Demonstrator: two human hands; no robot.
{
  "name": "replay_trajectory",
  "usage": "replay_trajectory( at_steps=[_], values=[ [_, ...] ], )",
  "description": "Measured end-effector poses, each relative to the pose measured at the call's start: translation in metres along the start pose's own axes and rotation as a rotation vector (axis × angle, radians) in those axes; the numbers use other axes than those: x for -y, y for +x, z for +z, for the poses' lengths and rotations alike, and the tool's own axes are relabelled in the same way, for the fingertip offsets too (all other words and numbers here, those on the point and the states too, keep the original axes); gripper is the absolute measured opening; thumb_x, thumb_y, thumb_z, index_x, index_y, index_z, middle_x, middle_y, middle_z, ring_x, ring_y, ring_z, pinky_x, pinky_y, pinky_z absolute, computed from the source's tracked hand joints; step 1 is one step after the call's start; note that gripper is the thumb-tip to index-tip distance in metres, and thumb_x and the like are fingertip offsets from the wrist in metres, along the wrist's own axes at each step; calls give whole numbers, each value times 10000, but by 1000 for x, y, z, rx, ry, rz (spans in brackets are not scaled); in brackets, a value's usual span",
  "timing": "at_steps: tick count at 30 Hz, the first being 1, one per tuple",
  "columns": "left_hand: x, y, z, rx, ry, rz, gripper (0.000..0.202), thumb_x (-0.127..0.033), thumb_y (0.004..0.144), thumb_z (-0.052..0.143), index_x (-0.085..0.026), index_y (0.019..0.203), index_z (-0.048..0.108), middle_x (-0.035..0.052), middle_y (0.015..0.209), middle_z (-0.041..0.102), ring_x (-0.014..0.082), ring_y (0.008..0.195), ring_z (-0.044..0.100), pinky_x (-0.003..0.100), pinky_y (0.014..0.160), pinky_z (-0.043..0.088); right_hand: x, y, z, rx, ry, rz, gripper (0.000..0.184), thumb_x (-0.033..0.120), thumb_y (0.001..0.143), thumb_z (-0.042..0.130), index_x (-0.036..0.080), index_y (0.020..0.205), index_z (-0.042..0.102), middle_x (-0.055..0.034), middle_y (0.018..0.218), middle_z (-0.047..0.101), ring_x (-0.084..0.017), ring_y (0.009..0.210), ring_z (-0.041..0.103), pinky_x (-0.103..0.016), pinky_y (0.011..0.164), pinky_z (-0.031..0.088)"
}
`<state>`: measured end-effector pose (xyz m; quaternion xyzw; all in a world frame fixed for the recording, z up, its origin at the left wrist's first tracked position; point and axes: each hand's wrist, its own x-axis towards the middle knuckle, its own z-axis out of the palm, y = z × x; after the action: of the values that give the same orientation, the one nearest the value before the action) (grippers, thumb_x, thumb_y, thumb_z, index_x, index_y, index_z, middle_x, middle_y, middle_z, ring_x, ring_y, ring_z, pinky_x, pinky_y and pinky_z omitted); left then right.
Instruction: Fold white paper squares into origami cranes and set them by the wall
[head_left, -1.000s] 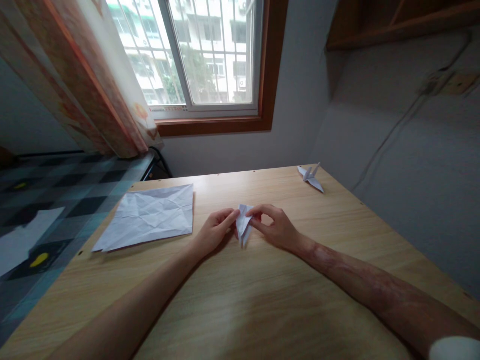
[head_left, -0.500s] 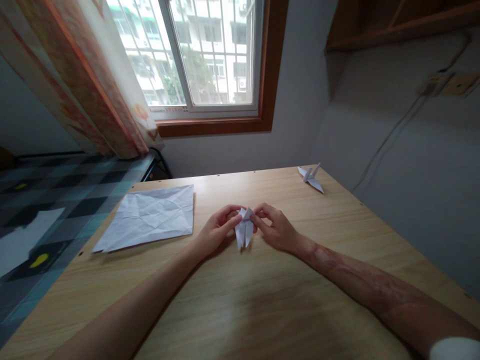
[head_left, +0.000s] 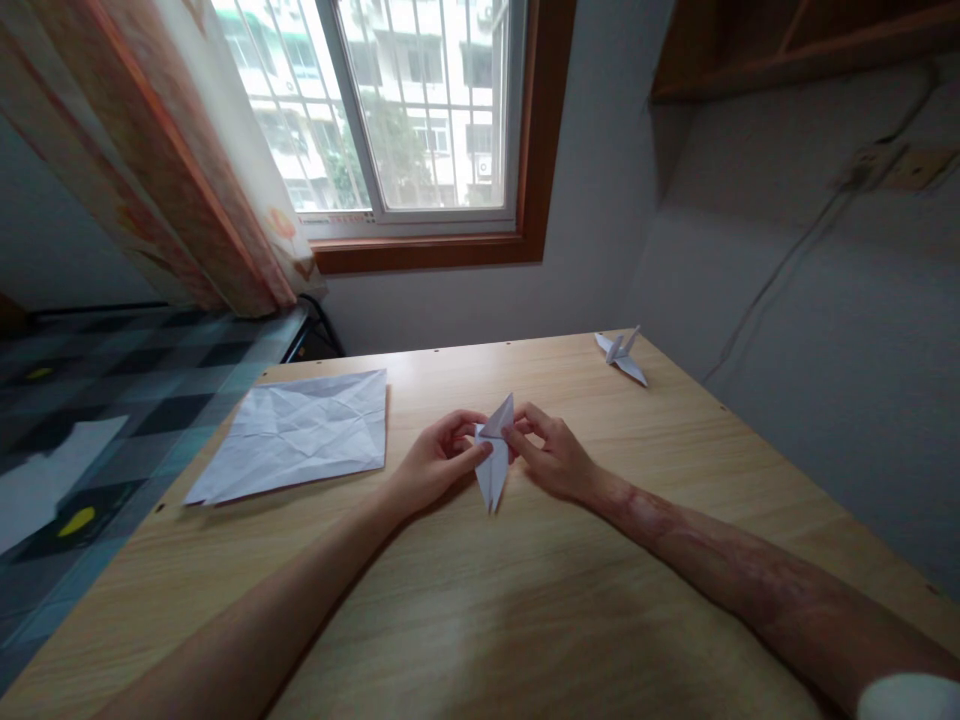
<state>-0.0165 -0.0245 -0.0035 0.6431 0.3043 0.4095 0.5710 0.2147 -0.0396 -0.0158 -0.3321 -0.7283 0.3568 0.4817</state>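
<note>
A small folded white paper piece stands on its point on the wooden table, narrow and diamond-shaped, with one flap raised at the top. My left hand pinches its left side with thumb and fingers. Pinching its right side near the raised flap is my right hand. Both hands rest on the table at its middle.
A creased, unfolded white sheet lies flat at the table's left. A finished paper crane sits at the far right corner. Window and curtain are behind; a checkered bed surface lies to the left.
The folded piece has been reshaped: a flap now points up at the top and the lower end is a longer, sharper point. My hands stayed in place, fingers shifting slightly.
</note>
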Motion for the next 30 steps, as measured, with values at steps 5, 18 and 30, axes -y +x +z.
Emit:
replay_trajectory(
  at_steps=[5, 18, 30],
  values=[
    [-2, 3, -1, -33, -20, 9, 416, -495, 926, 862, -164, 1152, 749, 59, 953, 799, 177, 834, 720, 262, 748, 535, 1, 3, 1, -23, -104, -136, 127, 355, 1088, 676, 243, 1092, 736, -27, 968, 797, -182, 860, 733, -328, 841, 575],
    [-1, 7, -2, -81, 43, -1, 416, -550, 923, 812, -154, 1047, 795, 50, 876, 779, 185, 781, 658, 263, 701, 485, 2, 1, 1, -122, -181, -110, 96, 302, 1059, 694, 264, 1073, 781, -10, 852, 794, -188, 769, 721, -331, 763, 577],
    [2, 8, -11, -244, -31, -37, 181, -312, 811, 784, -174, 904, 856, 64, 850, 797, 217, 795, 684, 305, 729, 525, 4, 3, 0, 67, -223, -227, 408, 119, 1007, 620, 287, 1359, 740, -62, 1120, 758, -189, 868, 705, -372, 894, 598]
  ],
)
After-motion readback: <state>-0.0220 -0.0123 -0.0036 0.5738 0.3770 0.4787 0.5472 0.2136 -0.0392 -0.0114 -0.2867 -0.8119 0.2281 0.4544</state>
